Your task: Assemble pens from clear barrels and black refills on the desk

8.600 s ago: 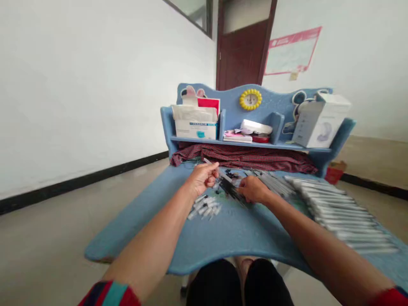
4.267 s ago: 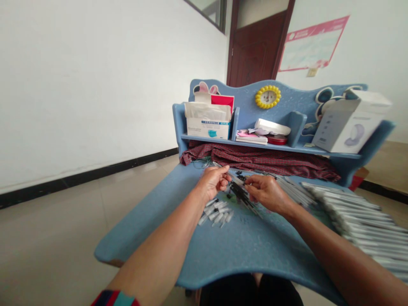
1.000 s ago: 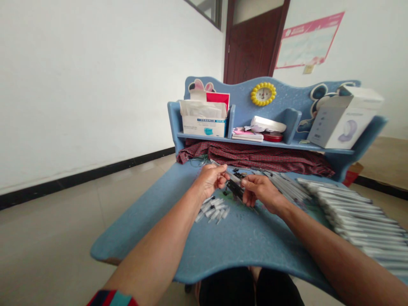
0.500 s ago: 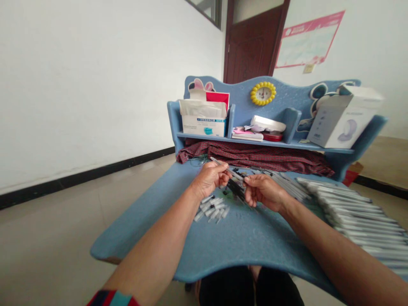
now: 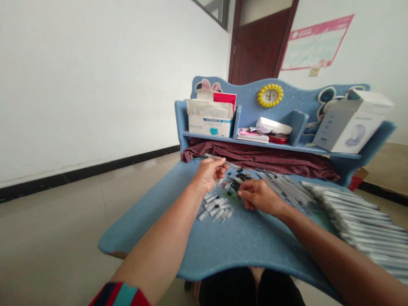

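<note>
My left hand is closed around a clear pen barrel, which it holds above the desk and which slants to the right. Lower and to the right, my right hand has its thumb and fingers pinched together beside some thin black pen parts; what lies between the fingertips is too blurred to tell. Small black plugs are scattered just beyond the hands. A loose heap of clear pen caps lies in front of my left hand. Clear pen barrels lie side by side past my right hand.
A large stack of pens covers the right side of the blue desk. Behind, a checked cloth lies under a shelf that holds a mask box, papers and a white carton.
My hands have moved apart: the left keeps the barrel up and to the left, while the right has come down toward the black parts. The view has shifted slightly.
</note>
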The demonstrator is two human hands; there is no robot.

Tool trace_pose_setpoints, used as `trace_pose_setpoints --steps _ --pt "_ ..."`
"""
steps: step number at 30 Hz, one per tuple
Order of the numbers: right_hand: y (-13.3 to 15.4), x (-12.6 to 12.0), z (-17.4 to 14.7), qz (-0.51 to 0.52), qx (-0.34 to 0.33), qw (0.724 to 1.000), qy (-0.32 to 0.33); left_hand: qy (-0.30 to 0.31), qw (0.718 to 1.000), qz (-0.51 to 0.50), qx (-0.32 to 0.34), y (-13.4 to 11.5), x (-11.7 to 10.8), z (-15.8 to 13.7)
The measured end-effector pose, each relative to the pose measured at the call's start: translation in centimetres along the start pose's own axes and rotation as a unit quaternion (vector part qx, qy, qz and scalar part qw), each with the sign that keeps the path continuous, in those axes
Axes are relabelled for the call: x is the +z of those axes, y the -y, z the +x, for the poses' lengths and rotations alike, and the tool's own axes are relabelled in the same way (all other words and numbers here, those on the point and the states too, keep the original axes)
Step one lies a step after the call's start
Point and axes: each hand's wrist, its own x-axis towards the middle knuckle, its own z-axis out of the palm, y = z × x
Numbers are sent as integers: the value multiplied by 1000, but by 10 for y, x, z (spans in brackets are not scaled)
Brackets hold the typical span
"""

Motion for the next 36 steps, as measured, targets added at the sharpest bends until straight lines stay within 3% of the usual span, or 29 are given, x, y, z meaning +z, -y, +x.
trace_pose_setpoints --steps 3,7,9,12,24,36 --pt "8 4 4 -203 -66 977 -7 -14 1000 -6 -2 1 -2 2" --pt "22 7 12 -448 -76 891 -10 -32 999 -7 -9 0 -2 2" --pt "28 9 17 -518 -64 853 2 -42 999 -7 -11 0 -2 2" --pt "33 14 27 -565 -73 822 15 -54 998 -11 -8 -1 -2 1" --pt "37 24 49 -612 -102 782 59 -71 997 -23 -1 -1 -5 3" --pt "39 24 52 -606 -98 786 80 -75 997 -15 -2 -1 -4 2"
